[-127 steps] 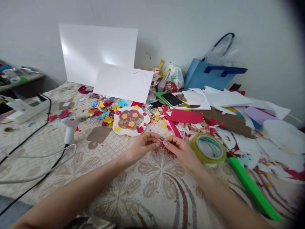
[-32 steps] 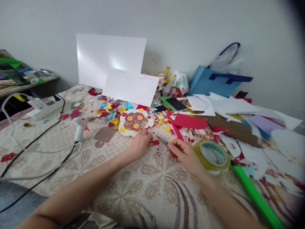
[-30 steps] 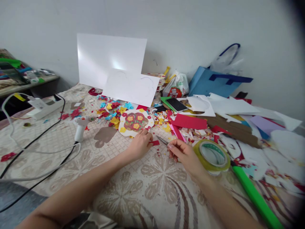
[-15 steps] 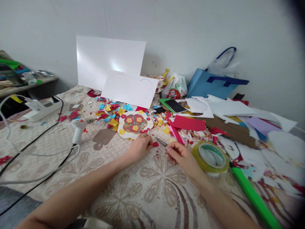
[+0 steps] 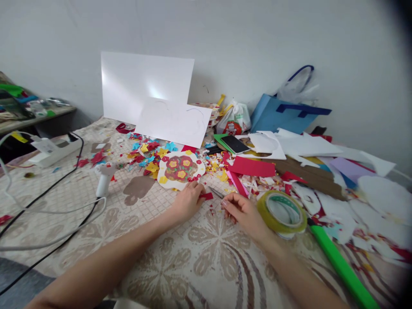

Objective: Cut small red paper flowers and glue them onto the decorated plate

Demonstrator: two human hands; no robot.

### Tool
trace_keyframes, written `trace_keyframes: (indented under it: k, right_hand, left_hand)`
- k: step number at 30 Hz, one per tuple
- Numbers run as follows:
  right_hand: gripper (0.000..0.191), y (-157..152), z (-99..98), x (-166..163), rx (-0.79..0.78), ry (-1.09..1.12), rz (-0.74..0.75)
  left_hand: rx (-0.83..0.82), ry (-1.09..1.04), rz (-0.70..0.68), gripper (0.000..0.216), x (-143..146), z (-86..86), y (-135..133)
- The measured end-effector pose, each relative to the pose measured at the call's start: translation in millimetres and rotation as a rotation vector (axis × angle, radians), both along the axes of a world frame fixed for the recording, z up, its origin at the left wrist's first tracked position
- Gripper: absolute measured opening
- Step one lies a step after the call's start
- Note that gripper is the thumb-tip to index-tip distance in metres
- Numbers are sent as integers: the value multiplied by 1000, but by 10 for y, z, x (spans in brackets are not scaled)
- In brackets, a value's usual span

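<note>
Near the middle of the frame, the left hand [image 5: 187, 201] rests on the patterned cloth [image 5: 206, 257]. Its thumb and fingertips are pinched shut on a red scrap [image 5: 206, 196], which sits low against the cloth just below the flower disc [image 5: 180, 168]. Just right of it, the right hand [image 5: 243, 211] has its fingers curled together around the small scissors [image 5: 215, 192]. Only the thin blades show, pointing up-left toward the scrap and very near it (the handles are hidden inside the hand).

The scrap is tiny and the blade tips lie close to the left fingertips. A slip of either hand could, I judge, nick a finger or shear the scrap crookedly. If the pinch loosens, the scrap could drop among the loose cuttings [image 5: 146, 152] and be hard to pick out from the other red bits. The tape roll [image 5: 283, 210] sits just beside the right wrist, so a backward sweep of that arm could knock it.

At upper right, a blue paper bag [image 5: 277, 118] leans on the wall with clear plastic [image 5: 298, 86] bunched out of its top; whatever else it holds is hidden. Left of it stands a white plastic bag [image 5: 233, 118] with a red print, gathered at the top, its contents not visible.
</note>
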State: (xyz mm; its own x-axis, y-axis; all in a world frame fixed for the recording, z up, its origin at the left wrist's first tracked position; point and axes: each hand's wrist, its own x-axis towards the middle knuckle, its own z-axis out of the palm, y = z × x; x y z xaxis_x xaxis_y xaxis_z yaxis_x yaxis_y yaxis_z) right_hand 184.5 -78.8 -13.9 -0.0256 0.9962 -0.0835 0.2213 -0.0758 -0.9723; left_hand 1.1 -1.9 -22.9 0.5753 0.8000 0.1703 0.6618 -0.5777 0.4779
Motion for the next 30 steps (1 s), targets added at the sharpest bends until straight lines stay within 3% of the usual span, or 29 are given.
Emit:
trace_keyframes:
  k: [7, 13, 16, 21, 26, 30]
  right_hand:
    - [19, -6, -26, -2, 13, -9, -40]
    - [23, -5, -18, -45, 68, 82, -89]
    - [19, -5, -1, -68, 54, 133, -86]
    - [22, -13, 42, -61, 85, 158, -138]
    - [23, -15, 52, -47, 106, 140, -163]
    - [23, -11, 43, -49, 103, 149, -156]
  left_hand:
    - [-105, -200, 16, 5, 5, 13, 15]
    - [-593, -515, -168, 12, 67, 69, -98]
    - [-727, -606, -210, 15, 109, 83, -166]
    - [-707, -727, -228, 17, 107, 122, -188]
    - [-485, -570, -299, 25, 72, 168, -202]
    - [-360, -554, -321, 17, 70, 196, -230]
